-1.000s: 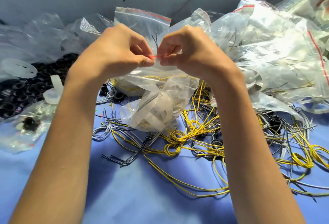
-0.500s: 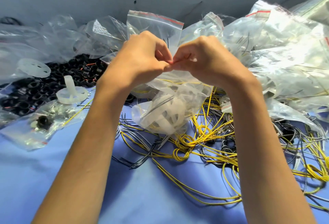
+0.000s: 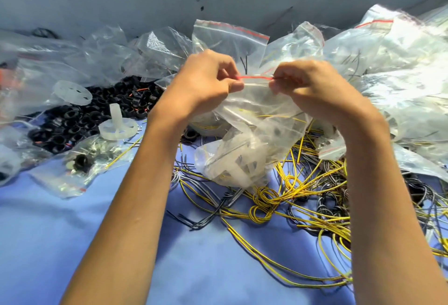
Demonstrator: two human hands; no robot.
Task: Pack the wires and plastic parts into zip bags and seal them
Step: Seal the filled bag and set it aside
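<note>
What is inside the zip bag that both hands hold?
Through the zip bag, white plastic parts and thin yellow wire show; crumpled film hides how many and any smaller items.

The zip bag is cloudy and crumpled, so the white plastic part inside is just a pale shape. Both ends of its red strip hide in the pinch of the left hand and the right hand. The pile of bags on the right is blurry and cut by the edge — the yellow wires run off there too. Some black rings sit under other bags. The left arm and the right arm are cut off at the bottom.
</note>
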